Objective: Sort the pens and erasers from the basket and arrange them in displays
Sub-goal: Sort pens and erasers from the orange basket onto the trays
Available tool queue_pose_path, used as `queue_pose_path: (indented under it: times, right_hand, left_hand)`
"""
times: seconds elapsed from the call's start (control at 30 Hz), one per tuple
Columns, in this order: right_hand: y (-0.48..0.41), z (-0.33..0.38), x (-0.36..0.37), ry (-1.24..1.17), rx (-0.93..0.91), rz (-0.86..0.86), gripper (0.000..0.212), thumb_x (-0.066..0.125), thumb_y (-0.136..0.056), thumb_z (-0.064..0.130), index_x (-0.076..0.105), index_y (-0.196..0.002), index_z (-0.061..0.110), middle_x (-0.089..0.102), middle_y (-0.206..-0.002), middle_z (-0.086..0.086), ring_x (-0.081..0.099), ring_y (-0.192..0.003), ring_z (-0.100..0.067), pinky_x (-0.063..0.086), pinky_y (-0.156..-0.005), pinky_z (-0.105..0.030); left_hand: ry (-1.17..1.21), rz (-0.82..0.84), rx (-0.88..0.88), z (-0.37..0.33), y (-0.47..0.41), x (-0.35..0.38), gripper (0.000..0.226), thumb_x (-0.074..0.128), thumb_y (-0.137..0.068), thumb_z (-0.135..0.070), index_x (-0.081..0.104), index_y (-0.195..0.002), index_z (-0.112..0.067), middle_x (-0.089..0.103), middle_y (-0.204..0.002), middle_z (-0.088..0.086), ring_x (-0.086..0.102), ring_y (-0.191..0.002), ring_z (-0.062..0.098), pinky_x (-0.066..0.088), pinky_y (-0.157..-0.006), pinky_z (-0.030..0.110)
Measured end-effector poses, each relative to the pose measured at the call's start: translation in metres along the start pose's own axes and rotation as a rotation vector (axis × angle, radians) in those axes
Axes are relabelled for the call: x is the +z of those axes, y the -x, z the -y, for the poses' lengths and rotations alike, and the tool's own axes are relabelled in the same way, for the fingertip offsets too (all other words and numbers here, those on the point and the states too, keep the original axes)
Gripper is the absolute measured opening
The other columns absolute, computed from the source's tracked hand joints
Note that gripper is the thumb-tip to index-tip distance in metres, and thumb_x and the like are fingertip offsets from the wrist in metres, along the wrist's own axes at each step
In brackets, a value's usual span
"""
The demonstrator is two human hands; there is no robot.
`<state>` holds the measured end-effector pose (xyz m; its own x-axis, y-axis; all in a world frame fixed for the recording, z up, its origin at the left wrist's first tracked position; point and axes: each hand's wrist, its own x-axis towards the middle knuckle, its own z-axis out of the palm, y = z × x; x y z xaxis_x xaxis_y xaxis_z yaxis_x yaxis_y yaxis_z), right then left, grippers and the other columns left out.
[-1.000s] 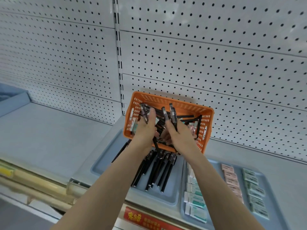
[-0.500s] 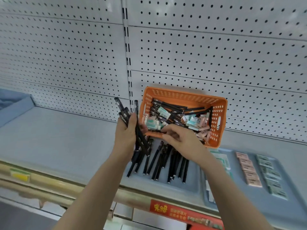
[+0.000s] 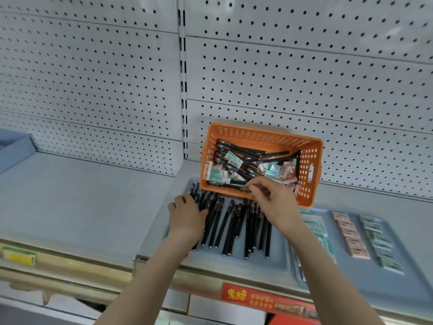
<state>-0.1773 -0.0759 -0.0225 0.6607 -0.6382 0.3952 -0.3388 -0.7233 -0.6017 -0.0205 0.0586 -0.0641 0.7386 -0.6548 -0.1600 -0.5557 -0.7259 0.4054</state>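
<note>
An orange basket (image 3: 257, 131) stands at the back of the shelf, holding mixed black pens (image 3: 243, 152) and wrapped erasers (image 3: 274, 170). In front of it a grey-blue tray (image 3: 276, 262) holds a row of black pens (image 3: 228, 231). My left hand (image 3: 187, 218) is down on the tray's left end, gripping a bundle of pens that lies against the row. My right hand (image 3: 274, 202) reaches over the basket's front wall and pinches the end of a black pen (image 3: 230, 186) lying along that wall.
A second tray (image 3: 412, 287) on the right carries rows of pink erasers (image 3: 351, 239) and green erasers (image 3: 380, 245). White pegboard (image 3: 304, 78) backs the shelf. A blue bin (image 3: 13, 148) sits far left. A red label (image 3: 269, 300) marks the shelf edge.
My left hand has carried its bundle of pens from above the basket down to the left end of the tray. My right hand has moved back to the basket's front edge.
</note>
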Motion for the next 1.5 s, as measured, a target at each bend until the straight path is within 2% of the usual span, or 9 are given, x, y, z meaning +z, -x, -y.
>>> queue_pose_path:
  times: [0.13,0.23,0.33,0.47,0.7,0.97,1.07,1.27,1.5]
  right_hand:
    - [0.000,-0.011,0.000,0.057,0.029,-0.027,0.011,0.062,-0.094,0.019,0.072,-0.098,0.022,0.069,-0.081,0.014,0.063,-0.073,-0.002,0.055,-0.070,-0.027]
    - [-0.001,-0.016,0.004,0.111,0.018,-0.024,0.012,0.064,-0.092,0.016,0.072,-0.099,0.021,0.070,-0.087,0.012,0.064,-0.076,-0.005,0.055,-0.074,-0.029]
    - [-0.010,-0.024,0.003,0.176,0.037,-0.016,0.022,0.066,-0.089,0.011,0.069,-0.108,0.020,0.068,-0.093,0.006,0.063,-0.082,-0.009,0.055,-0.078,-0.032]
    - [-0.042,-0.030,-0.003,0.337,0.071,0.046,0.043,0.064,-0.089,0.009,0.057,-0.131,0.016,0.061,-0.124,-0.007,0.062,-0.108,-0.023,0.050,-0.092,-0.035]
    - [-0.101,-0.032,0.021,0.597,-0.018,0.266,0.078,0.069,-0.087,0.021,0.026,-0.151,0.008,0.031,-0.155,-0.013,0.033,-0.140,-0.031,0.028,-0.115,-0.037]
    - [-0.120,-0.024,0.039,0.812,0.094,0.334,0.071,0.067,-0.079,0.057,0.053,-0.130,0.010,0.045,-0.140,-0.014,0.038,-0.129,-0.035,0.033,-0.107,-0.046]
    - [-0.119,-0.027,0.041,0.789,0.132,0.338,0.057,0.067,-0.079,0.056,0.064,-0.113,0.010,0.043,-0.140,-0.014,0.037,-0.127,-0.035,0.035,-0.105,-0.045]
    - [-0.114,-0.026,0.040,0.728,0.079,0.332,0.056,0.066,-0.083,0.050,0.055,-0.119,0.009,0.059,-0.120,-0.012,0.051,-0.113,-0.030,0.042,-0.094,-0.041]
    - [-0.095,-0.028,0.024,0.631,0.028,0.205,0.042,0.066,-0.086,0.039,0.055,-0.113,0.009,0.061,-0.109,-0.010,0.051,-0.105,-0.028,0.043,-0.086,-0.038]
  left_hand:
    - [-0.031,0.062,0.090,0.009,0.004,0.007,0.067,0.030,-0.105,-0.035,-0.001,-0.152,0.001,-0.002,-0.161,0.017,-0.001,-0.149,0.029,0.005,-0.120,0.034]
    - [0.002,0.100,0.098,0.011,0.004,0.006,0.065,0.033,-0.105,-0.023,-0.006,-0.153,-0.005,-0.009,-0.162,0.012,-0.001,-0.150,0.025,0.008,-0.120,0.033]
    - [0.020,0.037,0.112,0.007,0.006,-0.004,0.064,0.041,-0.102,-0.026,0.009,-0.154,-0.009,0.009,-0.161,0.010,0.013,-0.147,0.026,0.018,-0.119,0.036]
    - [0.186,-0.363,0.377,-0.002,0.006,-0.017,0.048,0.059,-0.092,-0.016,0.045,-0.138,-0.015,0.042,-0.137,0.008,0.039,-0.124,0.026,0.042,-0.103,0.041]
    - [0.113,-0.364,0.423,-0.038,-0.020,-0.029,0.076,0.055,-0.092,-0.003,0.011,-0.154,-0.014,0.018,-0.152,0.008,0.022,-0.135,0.025,0.032,-0.111,0.034]
    - [0.106,-0.425,0.435,-0.036,-0.026,-0.027,0.067,0.056,-0.090,-0.004,0.025,-0.150,-0.008,0.027,-0.146,0.011,0.031,-0.125,0.027,0.036,-0.106,0.033]
    - [0.086,-0.413,0.424,-0.038,-0.025,-0.027,0.073,0.062,-0.087,-0.005,0.026,-0.150,-0.007,0.026,-0.147,0.012,0.029,-0.127,0.027,0.033,-0.109,0.033]
    - [0.071,-0.409,0.431,-0.038,-0.024,-0.027,0.075,0.068,-0.083,-0.006,0.030,-0.147,-0.003,0.029,-0.147,0.015,0.033,-0.127,0.030,0.036,-0.109,0.037]
    - [0.322,-0.467,0.468,-0.051,-0.022,-0.021,0.041,0.059,-0.094,-0.014,0.052,-0.134,-0.016,0.044,-0.133,0.000,0.041,-0.119,0.015,0.037,-0.094,0.023]
